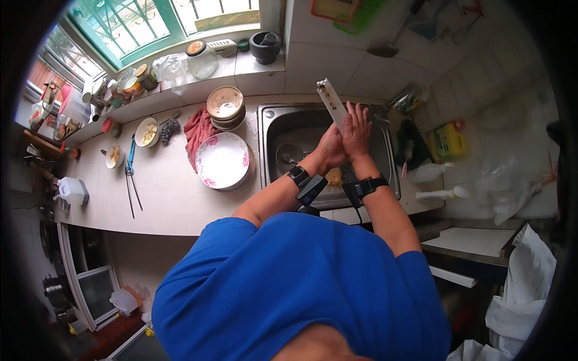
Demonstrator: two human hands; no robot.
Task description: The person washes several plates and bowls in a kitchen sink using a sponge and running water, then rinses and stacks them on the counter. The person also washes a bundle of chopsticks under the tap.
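A bundle of white chopsticks (pixel 331 101) is pressed between my two palms above the stainless steel sink (pixel 267 182). Their dark-marked ends point up and away from me; the lower ends are hidden by my hands. My left hand (pixel 330 148) lies under and to the left of the bundle. Flat against its other side, my right hand (pixel 356 135) has its fingers stretched out. Below, a metal ladle (pixel 289 157) rests in the sink. A yellowish-brown clump (pixel 334 177), too unclear to name, shows near the drain side, partly behind my wrists.
Left of the sink stand stacked plates (pixel 222 160), stacked bowls (pixel 226 103) and a red cloth (pixel 197 131). Tongs (pixel 132 180) and a bowl of peeled cloves (pixel 147 132) lie farther left. A yellow detergent bottle (pixel 447 141) and spray bottles (pixel 440 194) sit at the right.
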